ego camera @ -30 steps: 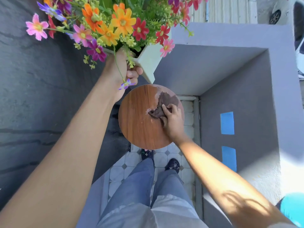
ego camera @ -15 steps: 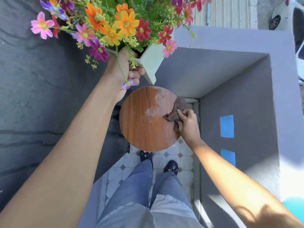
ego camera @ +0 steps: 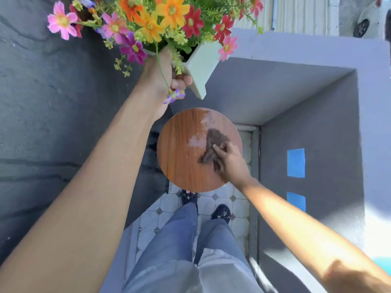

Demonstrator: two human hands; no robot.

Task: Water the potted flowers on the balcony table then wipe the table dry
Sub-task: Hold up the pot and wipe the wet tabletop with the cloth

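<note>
A round wooden table (ego camera: 182, 157) stands below me with a wet patch (ego camera: 195, 141) near its far middle. My right hand (ego camera: 229, 160) presses a crumpled brown cloth (ego camera: 211, 144) onto the right part of the tabletop, fingers curled over it. My left hand (ego camera: 167, 75) grips a white square pot (ego camera: 202, 66) of colourful flowers (ego camera: 167, 17) and holds it up in the air above the table's far edge, tilted.
Grey balcony walls (ego camera: 306, 98) close in on the right and far sides, with two blue tape patches (ego camera: 295, 162). A dark wall (ego camera: 53, 113) runs along the left. My legs and dark shoes (ego camera: 220, 212) stand on the tiled floor just before the table.
My right hand swept the cloth from the table's middle to its right edge, then back toward the middle over the wet patch. The raised pot has stayed about where it was.
</note>
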